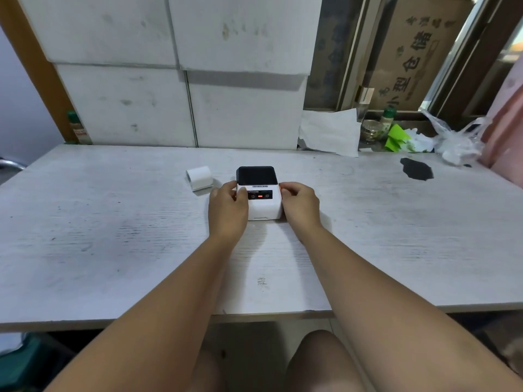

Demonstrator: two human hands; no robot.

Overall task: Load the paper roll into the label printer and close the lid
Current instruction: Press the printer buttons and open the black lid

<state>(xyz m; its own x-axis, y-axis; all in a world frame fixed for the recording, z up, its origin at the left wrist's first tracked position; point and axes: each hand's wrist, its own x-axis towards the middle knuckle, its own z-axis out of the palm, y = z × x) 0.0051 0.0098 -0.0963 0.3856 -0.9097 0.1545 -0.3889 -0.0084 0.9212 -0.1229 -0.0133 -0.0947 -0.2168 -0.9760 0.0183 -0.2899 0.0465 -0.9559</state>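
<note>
A small white label printer (264, 206) with a dark lid (257, 175) sits mid-table, its lid down. My left hand (227, 206) grips the printer's left side, thumb on its top face. My right hand (301, 203) holds the right side, fingertips at an orange tab on the upper right corner. A white paper roll (199, 178) lies on its side on the table, just left of and behind the printer, apart from both hands.
The white wooden table (113, 236) runs wide to both sides. White foam boxes (181, 80) are stacked against the back. At back right lie torn paper (329, 131), a glass jar (370, 131), green scraps (396, 137), a plastic bag (455, 142) and a dark stain (417, 169).
</note>
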